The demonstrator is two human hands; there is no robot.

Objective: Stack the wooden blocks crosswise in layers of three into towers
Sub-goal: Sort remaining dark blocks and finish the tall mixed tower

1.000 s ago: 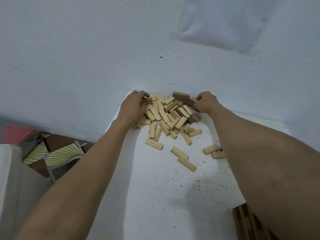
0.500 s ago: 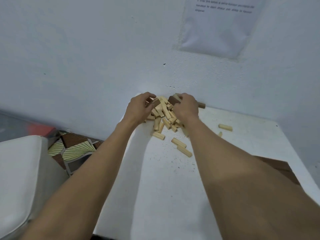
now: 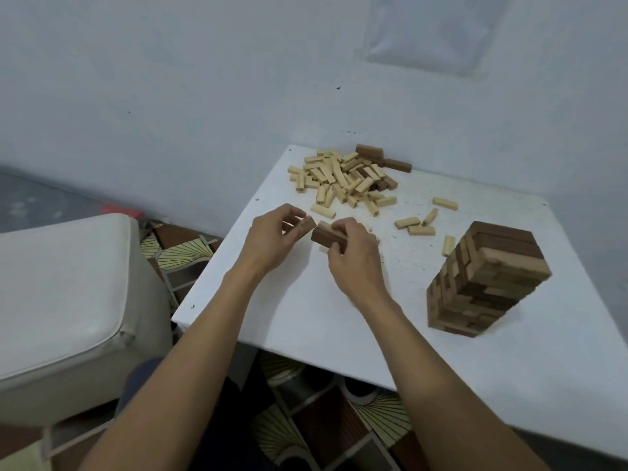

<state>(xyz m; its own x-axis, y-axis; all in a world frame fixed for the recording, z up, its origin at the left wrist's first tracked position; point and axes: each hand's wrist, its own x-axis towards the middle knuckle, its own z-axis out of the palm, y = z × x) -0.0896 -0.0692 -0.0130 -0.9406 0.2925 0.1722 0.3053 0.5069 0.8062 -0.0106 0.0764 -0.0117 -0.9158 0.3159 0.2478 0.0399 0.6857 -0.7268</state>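
A heap of pale and dark wooden blocks [image 3: 343,180] lies at the far side of the white table [image 3: 339,321], against the wall. A finished tower of crosswise layers [image 3: 486,277] stands at the right. My left hand [image 3: 272,237] grips wooden blocks [image 3: 300,226] in curled fingers just above the table's middle. Right beside it, my right hand [image 3: 353,256] holds a dark brown block [image 3: 324,237], with another block partly hidden under its fingers. The two hands nearly touch.
Several loose pale blocks [image 3: 421,222] lie scattered between the heap and the tower. A white cushioned seat [image 3: 68,300] stands left of the table. Patterned floor tiles [image 3: 176,246] show below. A sheet of paper [image 3: 431,35] hangs on the wall.
Both hands have pulled back from the heap toward me, each carrying blocks, and now meet above the table's middle. The view has shifted, bringing the tower into sight.
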